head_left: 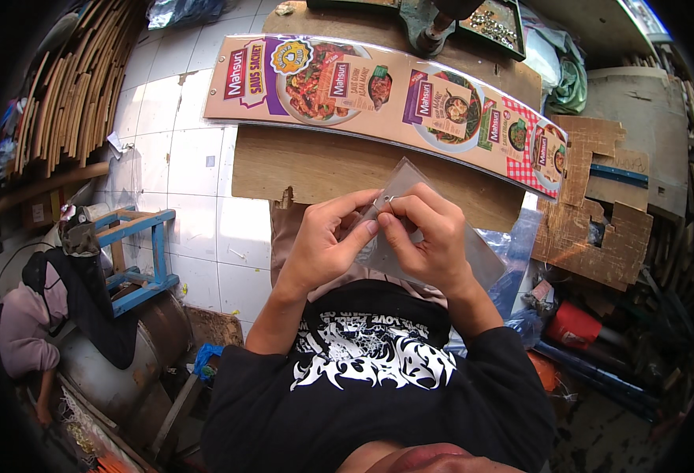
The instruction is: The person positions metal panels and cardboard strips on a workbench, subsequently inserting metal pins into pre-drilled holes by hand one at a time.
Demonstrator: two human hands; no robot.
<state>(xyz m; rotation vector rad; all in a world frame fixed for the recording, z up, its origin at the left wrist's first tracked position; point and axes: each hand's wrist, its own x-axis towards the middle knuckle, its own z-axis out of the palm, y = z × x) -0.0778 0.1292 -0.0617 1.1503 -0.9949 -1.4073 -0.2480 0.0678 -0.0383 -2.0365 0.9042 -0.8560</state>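
1. A clear plastic sheet is held over the lap, just before the near edge of a wooden board
2. Its top corner, with a small metal piece, is pinched by the right hand
3. The sheet's left edge is gripped by the left hand, fingers curled
4. A long printed food banner is laid across the board, with cardboard scraps at the right

- A small workshop that makes printed display signs.
- Wooden workbench carrying a long printed food-advert panel.
- Bundled wooden strips stacked at the left.
- Cut cardboard offcuts at the right.
- Tray of small metal fittings.
- White tiled floor, metal drum, blue wooden stool.
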